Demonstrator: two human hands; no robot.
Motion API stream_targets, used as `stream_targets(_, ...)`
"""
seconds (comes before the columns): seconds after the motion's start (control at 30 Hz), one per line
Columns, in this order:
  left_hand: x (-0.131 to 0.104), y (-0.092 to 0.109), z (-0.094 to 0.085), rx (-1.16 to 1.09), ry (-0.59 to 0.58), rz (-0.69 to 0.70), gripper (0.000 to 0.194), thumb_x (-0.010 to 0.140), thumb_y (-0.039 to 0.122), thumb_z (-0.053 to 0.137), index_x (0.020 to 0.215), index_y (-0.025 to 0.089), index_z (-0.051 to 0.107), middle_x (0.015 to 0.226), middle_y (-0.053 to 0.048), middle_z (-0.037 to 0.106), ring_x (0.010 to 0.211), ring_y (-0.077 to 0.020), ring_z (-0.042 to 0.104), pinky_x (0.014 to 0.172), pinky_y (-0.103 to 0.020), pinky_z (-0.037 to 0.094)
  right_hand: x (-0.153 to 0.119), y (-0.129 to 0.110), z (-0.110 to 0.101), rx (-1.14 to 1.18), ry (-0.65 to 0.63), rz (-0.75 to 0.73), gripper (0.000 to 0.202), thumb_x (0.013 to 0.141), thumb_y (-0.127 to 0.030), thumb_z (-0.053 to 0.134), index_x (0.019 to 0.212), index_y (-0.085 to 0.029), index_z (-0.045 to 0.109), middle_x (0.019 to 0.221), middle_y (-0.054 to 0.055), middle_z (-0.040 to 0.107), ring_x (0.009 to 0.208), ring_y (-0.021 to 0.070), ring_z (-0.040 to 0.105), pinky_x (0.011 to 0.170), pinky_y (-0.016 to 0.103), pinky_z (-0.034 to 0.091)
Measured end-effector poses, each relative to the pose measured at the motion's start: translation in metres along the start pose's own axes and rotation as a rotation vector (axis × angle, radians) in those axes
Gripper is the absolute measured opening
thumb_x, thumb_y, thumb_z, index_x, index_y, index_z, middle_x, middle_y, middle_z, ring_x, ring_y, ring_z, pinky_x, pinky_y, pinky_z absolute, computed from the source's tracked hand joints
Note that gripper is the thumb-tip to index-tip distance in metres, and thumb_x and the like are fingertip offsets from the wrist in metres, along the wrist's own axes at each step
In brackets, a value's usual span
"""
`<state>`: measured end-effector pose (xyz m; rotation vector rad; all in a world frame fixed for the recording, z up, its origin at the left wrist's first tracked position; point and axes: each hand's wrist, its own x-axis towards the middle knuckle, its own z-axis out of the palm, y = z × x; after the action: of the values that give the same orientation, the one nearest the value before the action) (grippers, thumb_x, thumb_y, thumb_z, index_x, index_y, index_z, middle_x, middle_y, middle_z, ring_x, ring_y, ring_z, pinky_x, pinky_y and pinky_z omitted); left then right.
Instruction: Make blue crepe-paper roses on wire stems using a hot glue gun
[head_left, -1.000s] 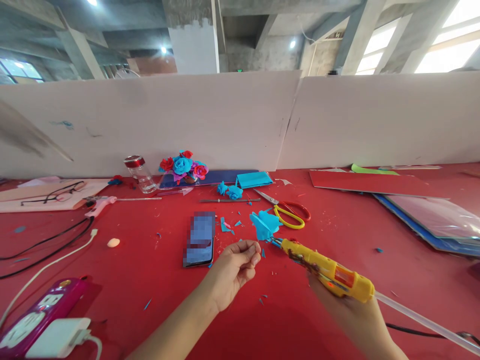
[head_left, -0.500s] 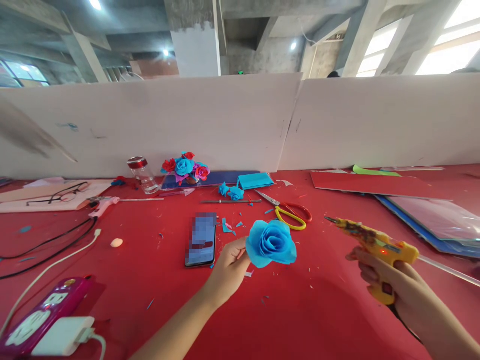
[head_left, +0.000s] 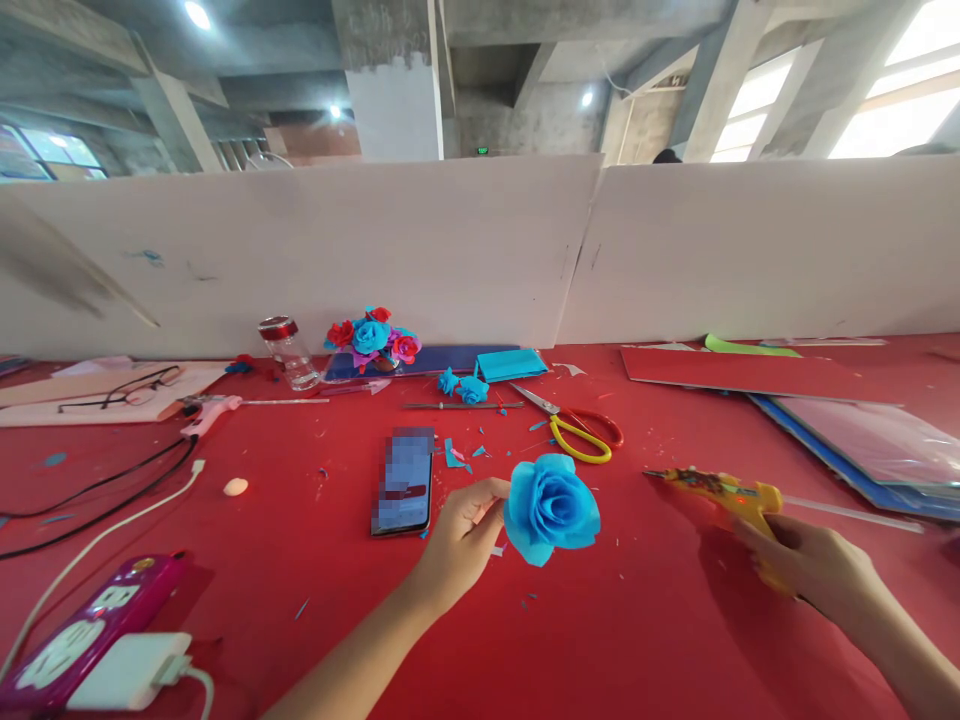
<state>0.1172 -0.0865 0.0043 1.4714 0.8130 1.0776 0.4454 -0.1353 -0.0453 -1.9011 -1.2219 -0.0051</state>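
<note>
Red table (head_left: 585, 640), pale partition (head_left: 337, 240) — blue flower (head_left: 553, 508)

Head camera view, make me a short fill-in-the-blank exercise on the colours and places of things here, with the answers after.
The flower in the left hand is coloured ____.
The body of the glue gun in the right hand is coloured ____.
The clear jar has a lid coloured ____.
In the picture, the phone lies to the ____ of the scissors.
Missing words: blue; yellow; red; left.
</note>
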Motion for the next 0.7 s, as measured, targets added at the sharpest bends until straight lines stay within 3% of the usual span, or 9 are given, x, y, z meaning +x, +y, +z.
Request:
stream_targets(0.1, 0.002, -0.002, 0.001, -0.006, 0.023, -0.03, 0.015, 0.079, 0.029, 0.06, 0.071, 0.019, 0.068, 0.064, -0.001, 0.058, 0.062, -0.0143, 0.05, 0.061, -0.025, 0.043, 0.006, 0.001, -0.004, -0.383, -0.021, -0.169, 0.044, 0.076, -0.033, 0.06, 0.037, -0.025, 0.041, 0.029, -0.003, 0.04, 0.022, 0.011, 0.038, 0.031, 0.026, 0.025)
stream_targets(0.2, 0.002, -0.002, 0.002, 0.012, 0.04, -0.023, 0.02, 0.081, 0.033, 0.058, 0.071, 0.018, 0.068, 0.068, -0.003, 0.061, 0.068, -0.0161, 0.053, 0.068, -0.027, 0.044, 0.007, -0.028, -0.015, -0.472, -0.046, -0.37, 0.031, 0.078, -0.03, 0.056, 0.048, -0.024, 0.051, 0.039, 0.001, 0.051, 0.026, 0.0145, 0.046, 0.026, 0.023, 0.024)
stream_targets(0.27, 0.002, -0.003, 0.003, 0.005, 0.039, -0.028, 0.024, 0.083, 0.036, 0.055, 0.073, 0.018, 0.067, 0.068, -0.004, 0.061, 0.068, -0.0157, 0.054, 0.069, -0.027, 0.044, 0.0, -0.064, -0.021, -0.365, -0.018, -0.471, 0.015, 0.081, -0.031, 0.052, 0.072, -0.023, 0.061, 0.067, 0.005, 0.065, 0.041, 0.0162, 0.059, 0.031, 0.023, 0.036)
stream_targets(0.33, 0.0, -0.003, 0.004, -0.016, 0.036, -0.052, 0.026, 0.083, 0.038, 0.053, 0.073, 0.018, 0.066, 0.068, -0.004, 0.061, 0.064, -0.0144, 0.053, 0.065, -0.026, 0.043, -0.014, -0.105, -0.024, -0.141, -0.032, -0.637, 0.014, 0.084, -0.03, 0.05, 0.091, -0.023, 0.06, 0.086, 0.006, 0.065, 0.068, 0.0187, 0.065, 0.055, 0.027, 0.05)
stream_targets(0.4, -0.001, -0.002, 0.006, -0.044, 0.034, -0.083, 0.026, 0.082, 0.039, 0.055, 0.073, 0.017, 0.065, 0.069, -0.003, 0.06, 0.061, -0.0129, 0.051, 0.061, -0.024, 0.042, -0.028, -0.142, -0.022, 0.018, -0.048, -0.825, 0.022, 0.083, -0.024, 0.053, 0.105, -0.023, 0.057, 0.095, 0.007, 0.062, 0.082, 0.0195, 0.063, 0.07, 0.03, 0.05)
stream_targets(0.47, -0.001, 0.0, 0.008, -0.064, 0.03, -0.107, 0.025, 0.081, 0.039, 0.056, 0.072, 0.017, 0.064, 0.066, -0.002, 0.058, 0.058, -0.0119, 0.048, 0.058, -0.024, 0.041, -0.039, -0.169, -0.017, 0.114, -0.037, -0.939, 0.027, 0.082, -0.016, 0.054, 0.108, -0.022, 0.056, 0.095, 0.006, 0.061, 0.082, 0.0189, 0.061, 0.075, 0.031, 0.049)
stream_targets(0.57, -0.002, 0.003, 0.01, -0.074, 0.033, -0.102, 0.022, 0.081, 0.037, 0.056, 0.073, 0.017, 0.062, 0.059, 0.001, 0.052, 0.055, -0.0112, 0.046, 0.055, -0.023, 0.039, -0.045, -0.189, -0.005, 0.197, -0.051, -0.925, 0.025, 0.08, -0.01, 0.056, 0.103, -0.022, 0.057, 0.091, 0.005, 0.061, 0.079, 0.0184, 0.059, 0.072, 0.032, 0.048)
stream_targets(0.7, -0.001, 0.005, 0.011, -0.068, 0.029, -0.085, 0.021, 0.082, 0.034, 0.054, 0.071, 0.017, 0.06, 0.057, 0.002, 0.049, 0.054, -0.011, 0.045, 0.054, -0.023, 0.038, -0.045, -0.195, 0.004, 0.259, -0.056, -0.86, 0.019, 0.079, -0.008, 0.057, 0.093, -0.021, 0.057, 0.086, 0.004, 0.061, 0.075, 0.0175, 0.057, 0.07, 0.033, 0.046)
